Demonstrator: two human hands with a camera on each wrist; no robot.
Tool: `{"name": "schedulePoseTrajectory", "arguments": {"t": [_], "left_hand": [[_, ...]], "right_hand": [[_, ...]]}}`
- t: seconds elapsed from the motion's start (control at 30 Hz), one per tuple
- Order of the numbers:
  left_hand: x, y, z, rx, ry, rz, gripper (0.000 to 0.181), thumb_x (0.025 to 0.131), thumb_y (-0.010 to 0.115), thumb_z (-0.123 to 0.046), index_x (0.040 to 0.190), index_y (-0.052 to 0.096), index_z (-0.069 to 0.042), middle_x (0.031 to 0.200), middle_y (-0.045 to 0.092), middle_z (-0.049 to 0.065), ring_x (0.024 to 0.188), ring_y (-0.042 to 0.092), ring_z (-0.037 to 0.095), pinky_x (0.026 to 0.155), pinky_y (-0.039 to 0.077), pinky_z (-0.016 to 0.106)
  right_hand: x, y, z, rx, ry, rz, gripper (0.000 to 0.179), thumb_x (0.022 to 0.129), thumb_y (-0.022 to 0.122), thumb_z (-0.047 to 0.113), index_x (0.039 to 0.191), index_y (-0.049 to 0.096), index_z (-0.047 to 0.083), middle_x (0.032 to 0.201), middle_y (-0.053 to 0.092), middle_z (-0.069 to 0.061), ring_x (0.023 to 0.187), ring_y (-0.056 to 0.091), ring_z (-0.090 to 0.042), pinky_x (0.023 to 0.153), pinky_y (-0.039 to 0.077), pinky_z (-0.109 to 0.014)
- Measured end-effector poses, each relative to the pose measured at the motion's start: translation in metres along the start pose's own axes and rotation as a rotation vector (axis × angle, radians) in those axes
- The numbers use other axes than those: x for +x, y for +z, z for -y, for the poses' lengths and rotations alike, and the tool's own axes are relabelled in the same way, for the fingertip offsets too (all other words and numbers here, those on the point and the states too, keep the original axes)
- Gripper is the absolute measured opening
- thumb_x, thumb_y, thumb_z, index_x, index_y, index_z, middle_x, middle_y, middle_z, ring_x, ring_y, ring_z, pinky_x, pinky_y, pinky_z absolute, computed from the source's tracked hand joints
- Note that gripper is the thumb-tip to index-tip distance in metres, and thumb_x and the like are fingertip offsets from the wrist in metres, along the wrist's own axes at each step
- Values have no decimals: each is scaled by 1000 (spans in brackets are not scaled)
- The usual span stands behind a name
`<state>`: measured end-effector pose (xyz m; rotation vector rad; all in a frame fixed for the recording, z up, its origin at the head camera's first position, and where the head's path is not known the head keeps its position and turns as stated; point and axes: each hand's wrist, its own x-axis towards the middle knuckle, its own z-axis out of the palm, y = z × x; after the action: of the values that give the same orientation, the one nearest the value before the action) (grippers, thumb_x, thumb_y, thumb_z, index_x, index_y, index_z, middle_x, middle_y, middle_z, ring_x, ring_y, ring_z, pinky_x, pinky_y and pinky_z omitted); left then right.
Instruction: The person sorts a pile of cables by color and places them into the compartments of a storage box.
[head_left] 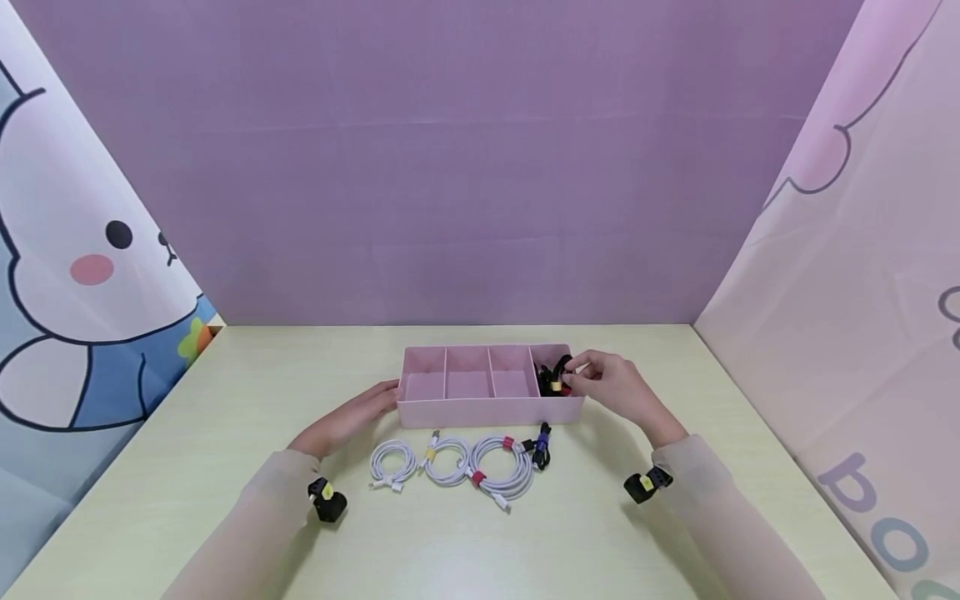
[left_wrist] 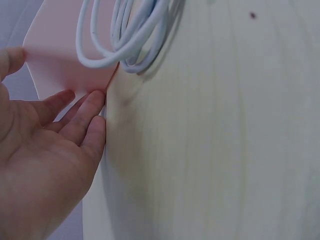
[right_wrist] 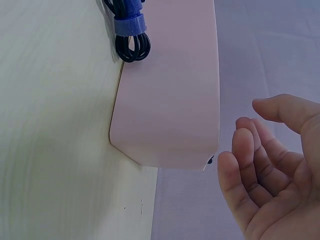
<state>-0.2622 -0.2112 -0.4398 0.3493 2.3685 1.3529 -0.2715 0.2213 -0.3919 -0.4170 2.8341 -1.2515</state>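
A pink box [head_left: 491, 412] with a row of compartments stands on the table. Its rightmost compartment holds black cables [head_left: 556, 379] with a yellow tie and a bit of red. Over that compartment is my right hand [head_left: 611, 383]; the right wrist view shows its thumb and fingers apart, nothing between them. My left hand [head_left: 356, 417] rests its extended fingers against the box's left end. In front of the box lie a coiled white cable [head_left: 393, 463], another with a yellow tie [head_left: 447, 461], a larger white coil with red ties [head_left: 517, 482], and a black cable with a blue-purple tie [right_wrist: 131, 26].
The pale wooden table [head_left: 480, 550] reaches back to a purple curtain [head_left: 465, 183]. Printed cloth panels flank it, with a cartoon animal [head_left: 82, 208] on the left one and letters [head_left: 900, 543] on the right.
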Motion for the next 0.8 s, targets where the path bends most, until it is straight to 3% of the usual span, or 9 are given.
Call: {"name": "schedulePoseTrajectory", "arguments": {"t": [0.27, 0.53, 0.8], "left_hand": [[0, 0, 1, 6, -16, -7, 77, 101, 36, -65, 161, 23, -17, 164, 23, 11, 150, 14, 38, 115, 8, 68], [1, -1, 2, 3, -20, -7, 79, 101, 36, -66, 161, 22, -17, 164, 23, 10, 150, 14, 38, 115, 7, 68], [0, 0, 2, 6, -24, -14, 78, 101, 36, -66, 161, 22, -17, 164, 22, 11, 150, 13, 38, 115, 7, 68]], "right_hand": [[-5, 3, 0, -4, -20, -10, 19, 95, 71, 22, 108, 72, 9, 83, 70, -1, 76, 62, -20, 69, 50, -35], [-10, 3, 1, -7, -40, -8, 17, 95, 71, 21, 107, 72, 8, 87, 72, -6, 75, 61, -19, 67, 51, -35], [-15, 4, 1, -20, -57, -9, 14, 95, 71, 21, 105, 72, 12, 85, 70, -2, 75, 61, -18, 66, 51, -35]]}}
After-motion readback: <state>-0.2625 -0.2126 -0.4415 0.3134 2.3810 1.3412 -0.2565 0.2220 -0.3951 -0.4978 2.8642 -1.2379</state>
